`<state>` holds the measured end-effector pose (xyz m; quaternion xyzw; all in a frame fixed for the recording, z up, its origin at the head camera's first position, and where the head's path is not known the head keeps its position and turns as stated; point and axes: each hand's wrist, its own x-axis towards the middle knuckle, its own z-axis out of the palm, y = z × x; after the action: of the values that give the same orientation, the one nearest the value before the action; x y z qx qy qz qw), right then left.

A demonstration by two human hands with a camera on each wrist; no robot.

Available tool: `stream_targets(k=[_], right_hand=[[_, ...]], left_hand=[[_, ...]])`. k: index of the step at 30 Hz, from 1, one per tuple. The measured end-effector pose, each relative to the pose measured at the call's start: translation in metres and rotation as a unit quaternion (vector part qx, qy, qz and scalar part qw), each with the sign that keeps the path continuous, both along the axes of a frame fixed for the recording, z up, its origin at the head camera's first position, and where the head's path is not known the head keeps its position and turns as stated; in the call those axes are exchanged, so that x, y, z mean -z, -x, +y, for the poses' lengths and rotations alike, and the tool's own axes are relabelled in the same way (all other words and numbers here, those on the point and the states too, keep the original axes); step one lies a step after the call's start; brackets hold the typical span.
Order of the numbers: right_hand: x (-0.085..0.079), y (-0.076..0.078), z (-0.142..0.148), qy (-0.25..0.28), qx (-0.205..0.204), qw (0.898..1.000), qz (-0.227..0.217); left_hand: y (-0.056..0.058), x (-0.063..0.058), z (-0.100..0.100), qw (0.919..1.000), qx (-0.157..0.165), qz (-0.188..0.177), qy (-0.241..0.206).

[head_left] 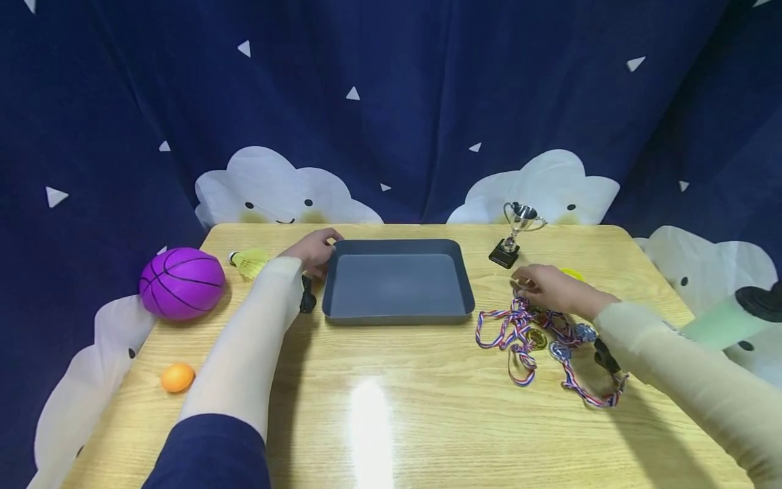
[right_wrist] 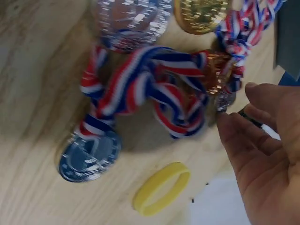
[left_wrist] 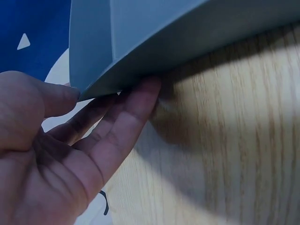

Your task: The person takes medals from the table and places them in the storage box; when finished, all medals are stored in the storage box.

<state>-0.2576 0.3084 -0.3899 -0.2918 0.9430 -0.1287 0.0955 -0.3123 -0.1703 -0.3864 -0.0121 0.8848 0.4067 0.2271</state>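
My left hand (head_left: 313, 250) is at the left rim of a dark grey rectangular tray (head_left: 398, 319). In the left wrist view, the thumb is on the tray corner and the fingers (left_wrist: 133, 110) reach beneath its edge, gripping it. My right hand (head_left: 546, 288) is over a tangle of medals on red, white and blue ribbons (head_left: 519, 329). In the right wrist view, its fingertips come close to a small silvery medal (right_wrist: 225, 101), thumb and forefinger apart. A gold medal (right_wrist: 201, 14) and a silver medal (right_wrist: 89, 157) lie nearby, with a yellow wristband (right_wrist: 161, 189) beside them.
A silver trophy cup (head_left: 512, 234) on a black base stands right of the tray. On the left are a purple ball (head_left: 182, 284), a yellow shuttlecock (head_left: 249, 262) and an orange ball (head_left: 177, 377). A pale green bottle (head_left: 730, 319) shows at the far right.
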Motion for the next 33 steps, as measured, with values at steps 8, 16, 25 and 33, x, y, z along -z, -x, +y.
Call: stream_targets(k=[8, 16, 25, 33], right_hand=[[0.005, -0.002, 0.003, -0.036, 0.013, 0.999, 0.019], [-0.002, -0.002, -0.001, -0.044, 0.042, 0.998, -0.034], [-0.003, -0.001, 0.000, 0.015, 0.070, 0.995, -0.066], [-0.012, 0.002, -0.007, 0.061, 0.054, 0.994, -0.078]], left_hand=[[0.000, 0.004, 0.000, 0.9999, -0.007, -0.001, -0.012], [-0.002, 0.004, 0.001, 0.9998, -0.016, 0.005, -0.009], [-0.002, 0.008, -0.004, 0.9992, -0.025, -0.003, -0.031], [-0.004, 0.015, -0.001, 0.9980, -0.020, 0.018, -0.057]])
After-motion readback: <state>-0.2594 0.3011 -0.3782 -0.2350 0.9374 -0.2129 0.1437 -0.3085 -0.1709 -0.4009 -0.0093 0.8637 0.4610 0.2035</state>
